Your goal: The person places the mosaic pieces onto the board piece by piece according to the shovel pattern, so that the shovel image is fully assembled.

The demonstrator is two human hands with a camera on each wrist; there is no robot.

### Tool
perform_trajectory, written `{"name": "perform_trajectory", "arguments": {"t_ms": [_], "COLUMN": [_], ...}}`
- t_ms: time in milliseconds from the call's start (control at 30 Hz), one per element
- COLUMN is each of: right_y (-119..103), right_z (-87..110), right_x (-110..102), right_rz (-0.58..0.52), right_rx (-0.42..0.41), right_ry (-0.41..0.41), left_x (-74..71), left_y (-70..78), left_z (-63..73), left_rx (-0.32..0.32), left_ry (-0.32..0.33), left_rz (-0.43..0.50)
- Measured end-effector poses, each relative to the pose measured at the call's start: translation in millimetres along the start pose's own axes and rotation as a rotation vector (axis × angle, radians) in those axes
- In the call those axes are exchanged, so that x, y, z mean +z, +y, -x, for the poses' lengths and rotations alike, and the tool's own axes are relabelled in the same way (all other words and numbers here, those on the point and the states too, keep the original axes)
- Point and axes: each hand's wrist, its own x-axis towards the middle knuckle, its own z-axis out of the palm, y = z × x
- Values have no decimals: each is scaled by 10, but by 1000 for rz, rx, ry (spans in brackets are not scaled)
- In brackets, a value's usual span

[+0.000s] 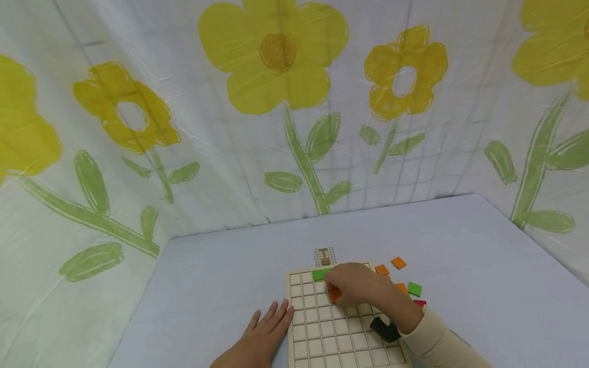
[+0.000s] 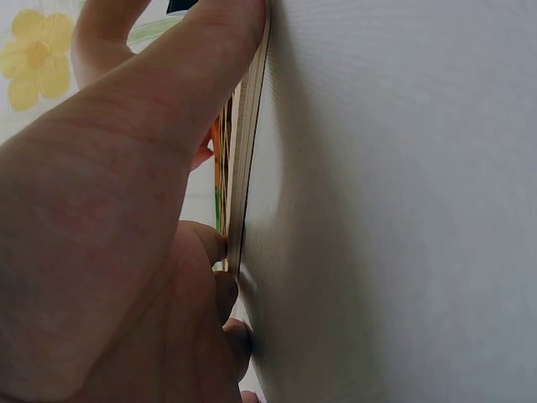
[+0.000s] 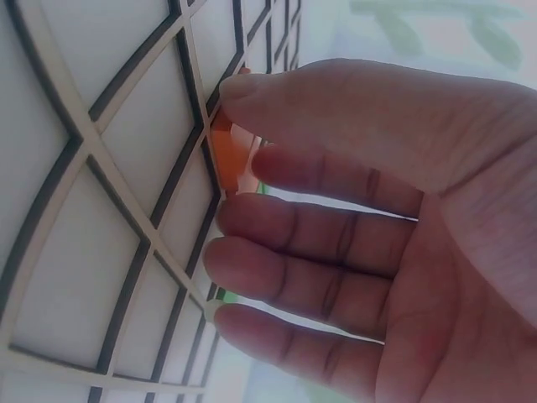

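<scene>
Curtained-off workspace; flowered sheeting behind pale table.

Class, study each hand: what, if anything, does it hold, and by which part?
The left hand holds nothing; it rests against the board. The right hand has its thumb by an orange tile; whether and where it grips cannot be told.

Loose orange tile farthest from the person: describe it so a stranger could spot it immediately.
On the table, find the wooden grid board. Beside its far right part, loose tiles lie scattered. The orange square tile lies farthest back of them, touching no other tile.
</scene>
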Motion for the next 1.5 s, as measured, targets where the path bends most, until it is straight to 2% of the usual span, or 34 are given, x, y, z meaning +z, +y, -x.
{"name": "perform_trajectory", "arguments": {"t_ms": [333,667,800,933,1000,1133,1267,1500], "right_y": [27,48,153,370,498,710,851,948], "right_z": [-21,-44,44,265,402,650,795,836], "right_x": [38,111,115,64,22,-40,-48,-21], "right_rz": [-19,-46,-76,-83,-68,-8,66,27], "right_rx": [-6,-6,-39,-65,-34,109,224,266], "right_ry": [-5,-19,6,82,129,189,181,166], "left_x": [-5,-6,6,6,4,5,1,9], "left_y": [1,-18,-22,-16,-12,-8,-14,-5], "left_z": [-2,26,32,28,22,19,3,3], "left_rx": [17,12,12,23,27,23,15,1], "left_ry": [11,12,20,34,35,19,9,1], "left_rz": [-15,13,9,4,3,-8,-4,16]}}
